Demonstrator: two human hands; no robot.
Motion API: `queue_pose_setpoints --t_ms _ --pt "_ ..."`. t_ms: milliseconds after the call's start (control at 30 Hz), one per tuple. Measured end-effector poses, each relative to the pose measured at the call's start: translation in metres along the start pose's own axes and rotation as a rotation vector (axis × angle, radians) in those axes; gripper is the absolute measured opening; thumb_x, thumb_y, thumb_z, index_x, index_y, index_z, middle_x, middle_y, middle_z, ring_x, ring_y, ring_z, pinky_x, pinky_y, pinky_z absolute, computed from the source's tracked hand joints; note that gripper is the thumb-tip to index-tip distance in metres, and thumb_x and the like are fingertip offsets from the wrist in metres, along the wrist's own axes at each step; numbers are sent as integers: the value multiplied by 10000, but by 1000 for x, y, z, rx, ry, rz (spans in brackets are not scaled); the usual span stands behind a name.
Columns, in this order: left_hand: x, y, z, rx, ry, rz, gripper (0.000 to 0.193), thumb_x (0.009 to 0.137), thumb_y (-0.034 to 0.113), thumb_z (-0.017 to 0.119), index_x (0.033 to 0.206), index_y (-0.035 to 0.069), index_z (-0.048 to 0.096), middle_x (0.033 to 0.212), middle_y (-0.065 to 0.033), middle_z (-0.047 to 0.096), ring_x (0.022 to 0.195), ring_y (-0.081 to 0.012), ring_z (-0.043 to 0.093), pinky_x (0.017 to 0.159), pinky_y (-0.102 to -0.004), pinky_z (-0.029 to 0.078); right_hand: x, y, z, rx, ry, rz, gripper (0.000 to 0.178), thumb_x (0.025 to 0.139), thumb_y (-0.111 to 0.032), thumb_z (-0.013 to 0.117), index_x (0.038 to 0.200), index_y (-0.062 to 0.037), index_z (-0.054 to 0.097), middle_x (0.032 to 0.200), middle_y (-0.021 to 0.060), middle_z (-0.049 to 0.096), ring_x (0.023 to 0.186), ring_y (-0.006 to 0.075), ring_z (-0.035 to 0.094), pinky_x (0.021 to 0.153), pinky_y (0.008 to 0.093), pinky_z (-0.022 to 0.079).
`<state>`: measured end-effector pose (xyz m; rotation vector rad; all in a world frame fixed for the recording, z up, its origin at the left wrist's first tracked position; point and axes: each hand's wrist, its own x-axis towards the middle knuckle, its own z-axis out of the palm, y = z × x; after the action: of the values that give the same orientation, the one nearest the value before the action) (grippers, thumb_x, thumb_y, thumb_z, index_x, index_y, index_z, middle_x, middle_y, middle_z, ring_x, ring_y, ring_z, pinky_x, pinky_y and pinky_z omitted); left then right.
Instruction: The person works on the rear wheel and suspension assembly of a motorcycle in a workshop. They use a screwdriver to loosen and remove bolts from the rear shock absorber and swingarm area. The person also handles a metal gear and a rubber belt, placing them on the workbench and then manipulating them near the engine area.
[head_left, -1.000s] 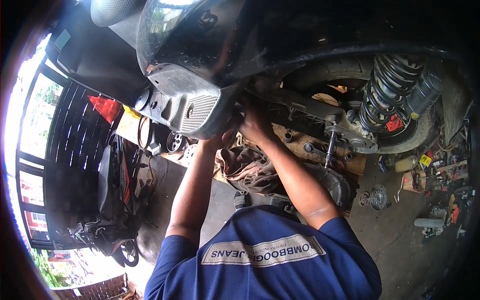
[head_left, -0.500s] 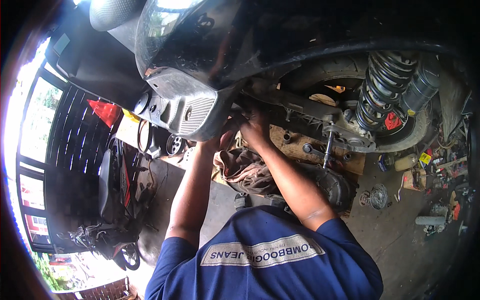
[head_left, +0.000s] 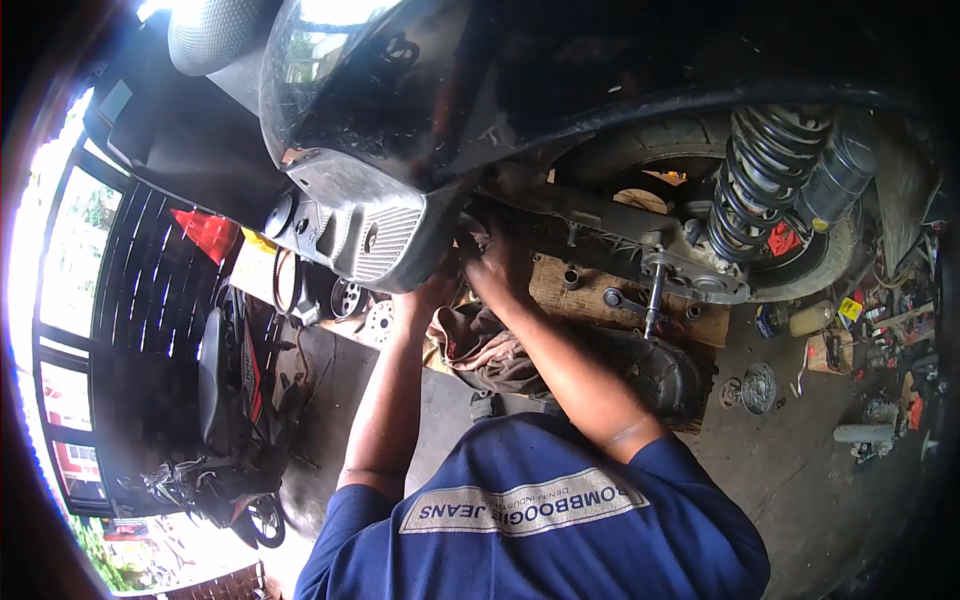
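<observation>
A scooter's dark bodywork (head_left: 480, 90) fills the top of the view, with a grey ribbed footrest panel (head_left: 385, 240) jutting down at centre left. Under the panel's edge, my left hand (head_left: 428, 292) reaches in, its fingers hidden. My right hand (head_left: 500, 268) is up beside it at the front of the open engine case (head_left: 600, 215), fingers bent in deep shadow. What they grip cannot be made out. Below my hands lies a crumpled brown cloth (head_left: 480, 350). A long metal shaft (head_left: 656, 295) sticks out of the case to the right of my right hand.
A wooden board (head_left: 555, 290) carries a socket (head_left: 571, 279) and a ratchet (head_left: 622, 298). A dark round cover (head_left: 665, 380) lies near my right forearm. Rightward are the shock spring (head_left: 765, 175), rear tyre (head_left: 830, 265) and scattered parts. Another motorbike (head_left: 225, 390) stands left.
My right hand has shifted slightly left and up, its fingers closer to the panel. My left hand stays under the panel's edge. The view has shifted a little.
</observation>
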<state>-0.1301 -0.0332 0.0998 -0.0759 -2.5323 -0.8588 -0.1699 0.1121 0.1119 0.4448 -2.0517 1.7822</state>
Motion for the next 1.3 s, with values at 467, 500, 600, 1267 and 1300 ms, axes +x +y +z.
queue_pose_setpoints --t_ms 467,500,600,1267,1300 --pt "23 9 -1 239 -76 118 174 928 156 606 999 37 711 842 -115 718 687 -208 680 624 -339 539 4 20 5 140 43 28 331 908 -79 672 1231 -20 628 1112 127 696 1002 196 672 856 309 517" --pt "24 11 -3 319 -57 228 176 928 158 606 1000 34 708 834 -117 714 692 -213 678 627 -346 536 5 21 5 105 53 -21 330 910 -82 674 1231 -20 631 1106 124 700 995 185 674 843 300 523" --pt "28 19 -7 539 -46 366 177 926 160 611 1000 25 697 800 -125 697 702 -231 667 629 -369 523 4 24 0 20 80 -105 351 893 -48 686 1240 -21 637 1113 125 704 1017 150 667 840 278 522" --pt "23 20 22 210 134 218 527 796 123 685 1304 67 555 1141 -216 611 1072 -400 576 918 -456 459 -81 31 -29 91 -102 84 130 889 -103 686 989 -20 694 921 112 692 865 216 664 779 332 511" --pt "25 18 23 206 131 216 514 799 132 685 1293 64 561 1128 -218 614 1059 -402 580 909 -458 462 -85 29 -31 86 -113 73 127 888 -98 686 984 -16 694 918 115 690 861 216 664 773 332 511"
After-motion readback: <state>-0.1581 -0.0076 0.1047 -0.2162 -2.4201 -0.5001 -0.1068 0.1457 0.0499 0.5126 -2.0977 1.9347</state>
